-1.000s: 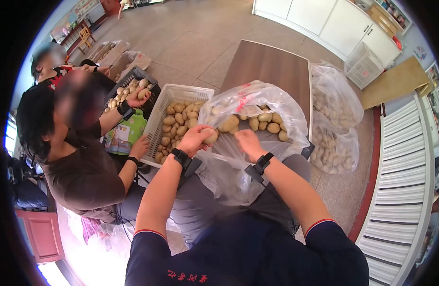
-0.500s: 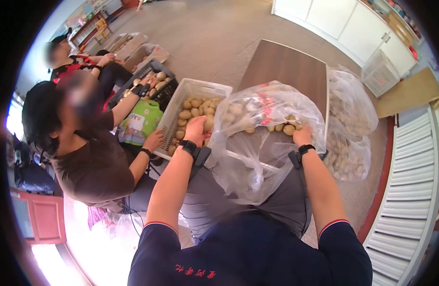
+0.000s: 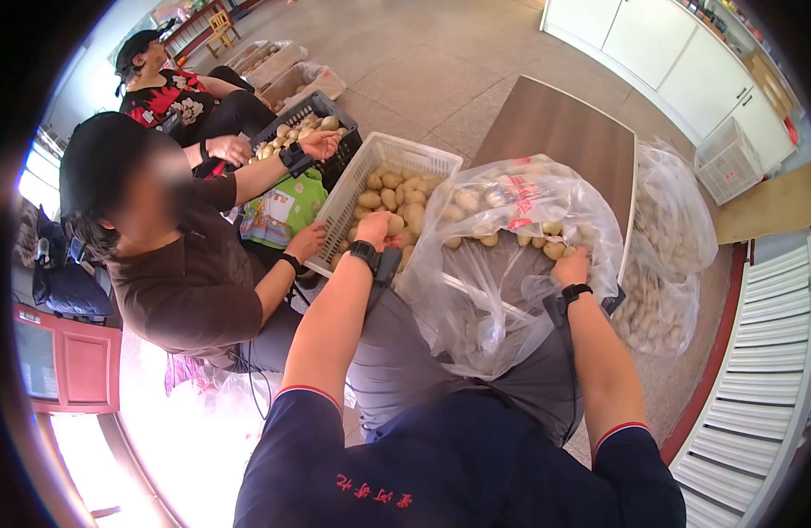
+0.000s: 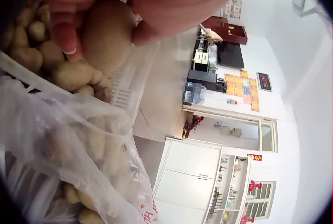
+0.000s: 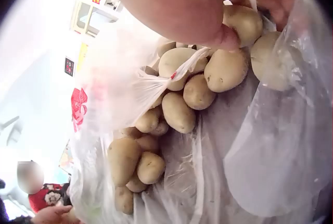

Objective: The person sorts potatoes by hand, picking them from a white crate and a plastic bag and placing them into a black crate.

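Observation:
My left hand (image 3: 376, 231) holds a potato (image 3: 395, 225) over the potatoes in the white slatted crate (image 3: 430, 153); in the left wrist view, the fingers and thumb of this hand (image 4: 156, 2) curl round that potato (image 4: 108, 35). Beside the crate lies a clear plastic bag (image 3: 493, 327) with potatoes inside. At the bag's right side is my right hand (image 3: 573, 267). Seen from the right wrist, this hand (image 5: 203, 10) has thumb and fingers around one potato (image 5: 243, 25), against several others; its fingertips are partly hidden.
A brown-topped table (image 3: 555, 132) extends behind the bag. Filled plastic bags (image 3: 674, 211) stand at its right. On the left, a seated person (image 3: 177, 290) reaches toward a black crate (image 3: 346, 157) of potatoes, with another person (image 3: 181, 97) beyond. A white radiator (image 3: 748, 352) is far right.
My left hand has gone from the bag's left edge to over the white crate, still holding a potato. My right hand has moved rightward to the potatoes inside the bag. The head view has shifted.

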Tool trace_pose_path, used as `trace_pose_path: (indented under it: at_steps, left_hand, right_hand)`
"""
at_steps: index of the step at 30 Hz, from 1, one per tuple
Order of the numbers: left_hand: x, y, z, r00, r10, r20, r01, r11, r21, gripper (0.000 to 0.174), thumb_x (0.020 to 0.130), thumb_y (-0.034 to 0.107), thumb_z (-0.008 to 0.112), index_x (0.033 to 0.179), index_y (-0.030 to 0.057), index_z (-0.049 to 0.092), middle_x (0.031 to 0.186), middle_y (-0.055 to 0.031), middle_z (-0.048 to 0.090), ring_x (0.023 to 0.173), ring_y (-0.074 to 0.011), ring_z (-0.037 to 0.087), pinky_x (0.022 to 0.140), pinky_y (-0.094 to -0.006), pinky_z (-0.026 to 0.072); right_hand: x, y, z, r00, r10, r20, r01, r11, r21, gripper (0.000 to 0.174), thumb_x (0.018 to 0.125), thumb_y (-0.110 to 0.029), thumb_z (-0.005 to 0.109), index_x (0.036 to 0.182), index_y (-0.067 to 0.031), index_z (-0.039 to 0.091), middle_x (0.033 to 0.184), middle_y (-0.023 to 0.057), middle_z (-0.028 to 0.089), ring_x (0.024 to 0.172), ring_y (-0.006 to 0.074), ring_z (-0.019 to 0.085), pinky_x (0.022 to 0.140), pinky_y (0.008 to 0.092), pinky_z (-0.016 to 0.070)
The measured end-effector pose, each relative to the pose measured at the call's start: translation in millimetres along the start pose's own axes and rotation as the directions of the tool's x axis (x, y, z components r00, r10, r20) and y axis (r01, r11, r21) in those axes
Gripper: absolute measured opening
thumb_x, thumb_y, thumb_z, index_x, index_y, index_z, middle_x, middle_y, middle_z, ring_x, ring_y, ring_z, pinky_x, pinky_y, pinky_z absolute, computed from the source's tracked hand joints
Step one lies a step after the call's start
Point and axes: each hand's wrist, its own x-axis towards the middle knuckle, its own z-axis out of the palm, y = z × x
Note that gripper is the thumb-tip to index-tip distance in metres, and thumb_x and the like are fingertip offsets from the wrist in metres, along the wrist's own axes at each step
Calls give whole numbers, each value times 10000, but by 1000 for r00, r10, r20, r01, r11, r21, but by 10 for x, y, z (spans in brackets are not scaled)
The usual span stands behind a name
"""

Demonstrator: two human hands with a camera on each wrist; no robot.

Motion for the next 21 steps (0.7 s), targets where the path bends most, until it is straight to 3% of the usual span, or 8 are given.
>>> trace_pose_path:
  at_steps: [2, 5, 7, 8, 10, 14, 16, 21]
  left_hand:
    - [19, -14, -21, 1000, -10, -17, 10, 1000, 1, 317, 962, 276, 539, 1170, 37, 528, 964, -164, 617, 709, -268, 638, 546, -379, 538]
    - [82, -55, -65, 998, 38, 46, -40, 998, 42, 365, 979, 271, 512, 1270, 52, 502, 1047, -205, 606, 699, -297, 643, 565, -409, 556]
    - [162, -77, -105, 999, 14, 51, -17, 998, 60, 357, 984, 263, 505, 1274, 54, 514, 1037, -202, 608, 704, -294, 642, 569, -404, 557]
    - [193, -97, -119, 998, 40, 46, -44, 996, 77, 338, 979, 247, 504, 1252, 47, 519, 1030, -201, 609, 692, -300, 639, 576, -407, 560]
    - [232, -105, -151, 998, 36, 58, -40, 996, 76, 328, 973, 231, 505, 1244, 48, 520, 1023, -202, 609, 688, -304, 638, 578, -414, 562]
    - [197, -105, -176, 997, 37, 64, -41, 997, 59, 291, 951, 189, 509, 1212, 61, 528, 1013, -204, 606, 692, -322, 644, 572, -443, 566]
    - [174, -113, -163, 998, 49, 40, -52, 997, 66, 292, 946, 206, 532, 1199, 59, 531, 1002, -187, 618, 710, -320, 652, 590, -438, 576]
    - [262, -203, -233, 995, 98, -5, -98, 995, 34, 291, 935, 201, 561, 1188, 68, 508, 997, -162, 619, 761, -339, 653, 622, -450, 586]
  right_hand:
    - [-18, 54, 152, 998, 4, -57, -3, 1000, 28, 542, 809, -57, 530, 1343, -30, 438, 1317, 309, 464, 1190, 466, 492, 1013, 483, 413]
    - [-172, 30, 237, 987, -25, -157, 62, 970, 235, 515, 787, -21, 535, 1298, -11, 471, 1262, 280, 519, 1159, 467, 505, 998, 489, 416]
    - [-392, -89, 235, 937, -260, -234, 319, 909, 268, 490, 779, -1, 560, 1265, -27, 507, 1232, 234, 552, 1129, 471, 514, 985, 497, 420]
    - [-481, -120, 274, 937, -255, -238, 315, 911, 265, 490, 779, -1, 560, 1265, -27, 507, 1232, 234, 552, 1129, 471, 514, 985, 497, 420]
    - [-640, -172, 356, 935, -286, -211, 311, 945, 98, 477, 785, -7, 584, 1254, -68, 530, 1235, 178, 564, 1117, 448, 527, 979, 489, 424]
    - [-854, -199, 409, 902, -384, -199, 387, 922, -24, 496, 793, -26, 601, 1274, -124, 531, 1235, 151, 563, 1145, 408, 518, 982, 481, 424]
    - [-918, -186, 416, 902, -420, -105, 402, 902, -155, 513, 793, -33, 599, 1285, -162, 529, 1253, 129, 546, 1178, 380, 489, 989, 481, 418]
    - [-882, -152, 399, 886, -459, -69, 446, 883, -144, 521, 798, -41, 601, 1292, -191, 526, 1279, 125, 523, 1195, 380, 469, 993, 490, 415]
